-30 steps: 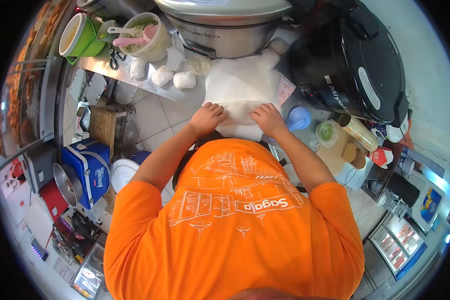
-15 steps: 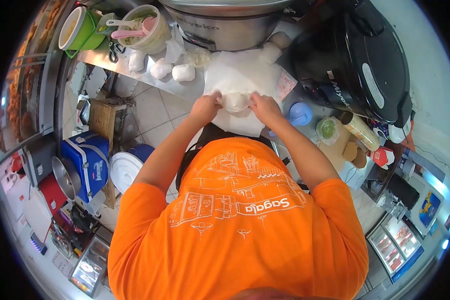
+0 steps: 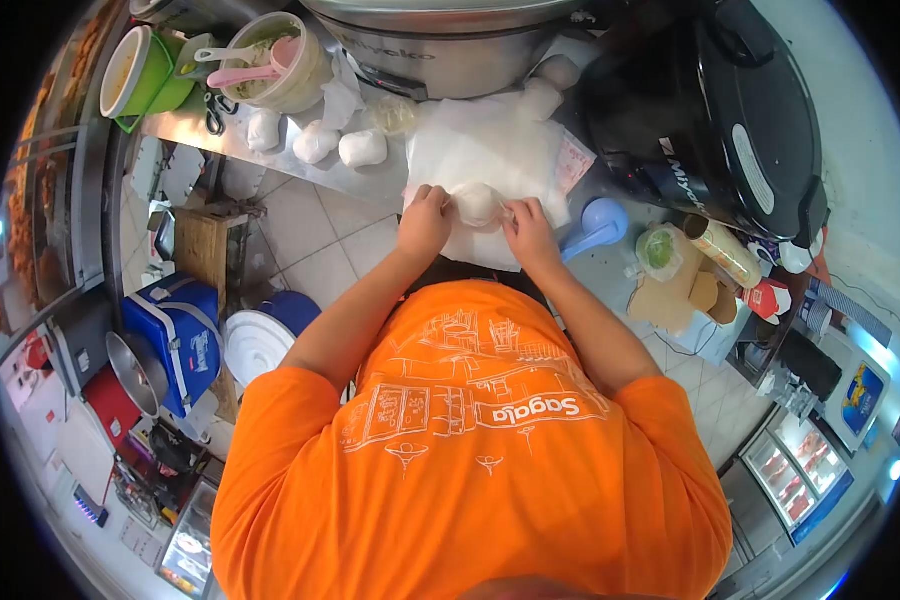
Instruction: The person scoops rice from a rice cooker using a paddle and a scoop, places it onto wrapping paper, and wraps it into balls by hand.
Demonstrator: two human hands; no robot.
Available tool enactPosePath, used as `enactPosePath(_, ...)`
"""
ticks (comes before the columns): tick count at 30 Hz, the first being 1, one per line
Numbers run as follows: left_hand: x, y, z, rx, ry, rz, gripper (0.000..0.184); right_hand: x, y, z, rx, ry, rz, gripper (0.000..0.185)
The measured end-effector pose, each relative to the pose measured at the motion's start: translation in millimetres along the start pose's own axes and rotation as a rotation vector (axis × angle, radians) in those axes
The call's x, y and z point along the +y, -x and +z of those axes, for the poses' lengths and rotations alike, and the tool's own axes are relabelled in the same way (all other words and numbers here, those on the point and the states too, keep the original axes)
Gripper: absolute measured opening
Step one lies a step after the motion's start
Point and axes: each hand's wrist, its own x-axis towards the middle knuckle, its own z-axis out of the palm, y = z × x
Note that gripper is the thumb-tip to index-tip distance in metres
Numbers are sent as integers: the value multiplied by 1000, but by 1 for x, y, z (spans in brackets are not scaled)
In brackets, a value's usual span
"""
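Note:
A round white mound (image 3: 476,204), which looks like rice in thin wrap, sits on a stack of white wrapping paper (image 3: 475,140). My left hand (image 3: 426,222) is at its left side, fingers pinched on the edge of the wrapping. On the opposite side my right hand (image 3: 530,232) pinches the wrapping too. What exactly lies under the fingertips is too small to make out. Left of the stack, several wrapped white bundles (image 3: 362,149) rest on the metal counter. Close to my right hand lies a blue scoop (image 3: 600,228).
Behind the stack stands a steel rice cooker (image 3: 440,60); a black rice cooker (image 3: 705,130) is at the right. A tub with pink and white utensils (image 3: 280,65), a green bucket (image 3: 150,75) and scissors (image 3: 215,112) occupy the counter's left end. A cardboard box (image 3: 675,300) is at right.
Both hands have shifted slightly down along the mound's sides, fingers still pinched. The mound looks rounder and more gathered. The whole view has turned a little.

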Motion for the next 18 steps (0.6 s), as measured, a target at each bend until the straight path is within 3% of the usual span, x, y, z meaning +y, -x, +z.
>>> enactPosePath(1, 2, 7, 0, -4, -1, -8, 16, -3, 8, 1, 138, -145, -33, 40)
enactPosePath(2, 5, 14, 0, 15, 8, 17, 22, -5, 17, 1, 130, -150, -27, 40)
enactPosePath(4, 6, 24, 11, 23, 12, 34, 28, -29, 27, -12, 153, 149, -144, 46)
enactPosePath(5, 3, 25, 21, 93, -94, 121, 36, -30, 28, -12, 147, 141, -140, 46)
enactPosePath(6, 5, 25, 25, 168, -202, 211, 44, -29, 25, -12, 86, 192, -147, 48)
enactPosePath(10, 24, 20, 32, 228, -267, 244, 52, -26, 18, -19, -53, 268, -158, 50)
enactPosePath(12, 40, 16, 30, 18, 126, 53, 51, -25, 14, -26, -120, 261, -145, 47)
enactPosePath(13, 53, 12, 25, 18, 115, 57, 51, -23, 15, -29, -198, 262, -130, 45)
enactPosePath(15, 76, 0, 16, -180, 144, -310, 55, -14, 13, -21, -175, 251, -142, 42)
enactPosePath(18, 99, -10, 13, -228, 16, -370, 47, -4, 14, -19, -198, 220, -145, 41)
